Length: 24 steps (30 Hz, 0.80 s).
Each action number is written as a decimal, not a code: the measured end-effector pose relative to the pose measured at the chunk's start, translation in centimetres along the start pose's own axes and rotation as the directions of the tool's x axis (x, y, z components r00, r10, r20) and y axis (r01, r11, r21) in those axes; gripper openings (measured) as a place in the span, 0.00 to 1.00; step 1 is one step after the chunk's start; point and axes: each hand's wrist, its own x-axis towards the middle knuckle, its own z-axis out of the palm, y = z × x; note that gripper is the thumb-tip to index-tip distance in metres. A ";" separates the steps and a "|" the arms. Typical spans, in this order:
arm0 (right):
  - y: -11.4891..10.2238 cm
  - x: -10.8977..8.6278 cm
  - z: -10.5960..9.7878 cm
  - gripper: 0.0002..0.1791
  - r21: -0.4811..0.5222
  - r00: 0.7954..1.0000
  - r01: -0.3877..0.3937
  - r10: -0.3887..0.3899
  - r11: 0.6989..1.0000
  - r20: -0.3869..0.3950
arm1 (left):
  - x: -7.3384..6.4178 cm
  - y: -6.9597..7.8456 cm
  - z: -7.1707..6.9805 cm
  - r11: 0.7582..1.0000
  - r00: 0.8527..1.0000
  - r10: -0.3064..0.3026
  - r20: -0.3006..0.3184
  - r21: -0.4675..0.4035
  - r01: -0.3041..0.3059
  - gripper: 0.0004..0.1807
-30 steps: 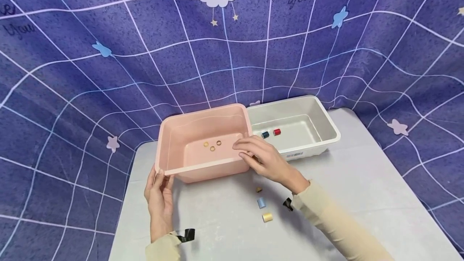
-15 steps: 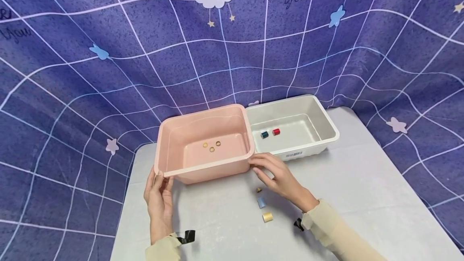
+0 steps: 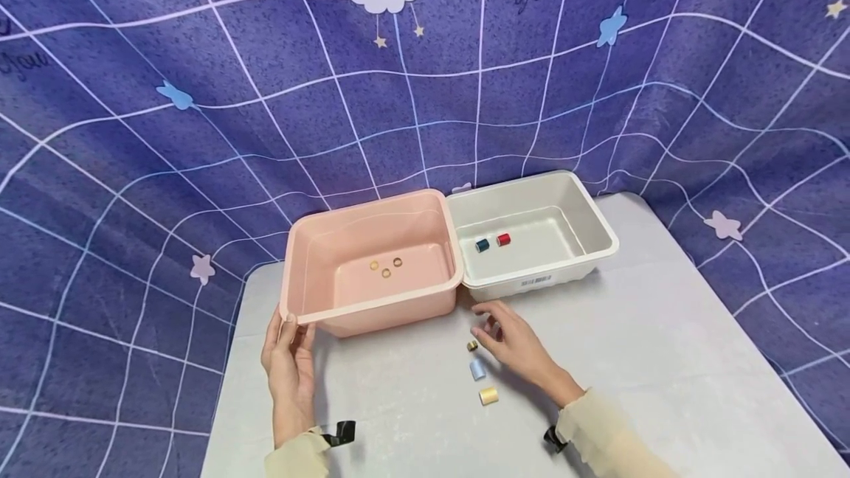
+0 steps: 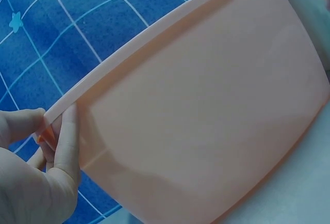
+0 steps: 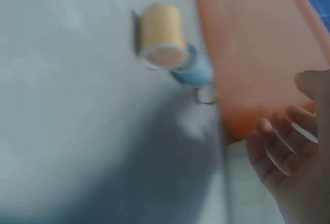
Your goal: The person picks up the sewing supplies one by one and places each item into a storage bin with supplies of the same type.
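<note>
My left hand [image 3: 290, 375] grips the front left corner of a pink plastic bin [image 3: 381, 307]; in the left wrist view its thumb and fingers [image 4: 66, 144] pinch the rim. Three gold-coloured rings [image 3: 397, 262] lie inside that bin. My right hand [image 3: 518, 345] hovers over the table with loosely bent fingers and nothing in them. Just left of its fingertips lies a small gold ring [image 3: 472, 346]. Closer to me are a light blue thread spool [image 3: 477, 369] and a yellow thread spool [image 3: 488, 395], which looks blurred in the right wrist view.
A white bin [image 3: 541, 273] stands right against the pink one, holding a dark blue thread spool [image 3: 482, 246] and a red thread spool [image 3: 503, 239]. A purple-blue patterned curtain [image 3: 425, 94] hangs behind the pale-covered table [image 3: 398, 419].
My right hand has come away from the pink bin's right end, down and to the right toward the ring on the table. The left hand keeps its grip on the corner.
</note>
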 end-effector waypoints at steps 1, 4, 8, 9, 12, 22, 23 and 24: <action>0.3 -0.2 0.3 0.18 -0.021 0.998 -0.055 0.055 0.998 0.018 | 0.0 0.0 0.0 1.000 1.000 -0.002 -0.002 -0.001 0.002 0.30; 1.0 -0.5 1.0 0.17 -0.069 0.984 -0.164 0.168 0.984 0.059 | 0.0 0.1 0.1 1.000 1.000 -0.003 0.000 0.005 0.003 0.30; 1.6 -0.8 1.9 0.15 -0.128 0.964 -0.238 0.251 0.963 0.092 | 0.0 0.2 0.2 1.000 1.000 -0.006 -0.001 0.002 0.006 0.31; 1.7 -0.8 2.1 0.14 -0.138 0.962 -0.242 0.257 0.960 0.098 | 0.0 0.2 0.2 1.000 1.000 -0.004 0.000 -0.002 0.004 0.31; 1.9 -0.8 2.9 0.12 -0.168 0.964 -0.220 0.241 0.961 0.114 | 0.1 0.3 0.2 1.000 1.000 0.002 -0.003 -0.004 -0.002 0.31; 2.5 -1.6 4.0 0.07 -0.245 0.974 -0.181 0.209 0.952 0.092 | 0.2 0.0 -0.1 1.000 1.000 0.006 -0.009 0.010 -0.005 0.29; 2.6 -1.6 4.0 0.07 -0.236 0.974 -0.185 0.211 0.954 0.087 | 0.2 -0.1 -0.1 1.000 1.000 0.007 -0.006 0.001 -0.007 0.29; 2.7 -1.6 4.0 0.07 -0.229 0.973 -0.191 0.215 0.955 0.086 | 0.3 -0.1 0.0 1.000 1.000 0.009 -0.001 -0.006 -0.009 0.29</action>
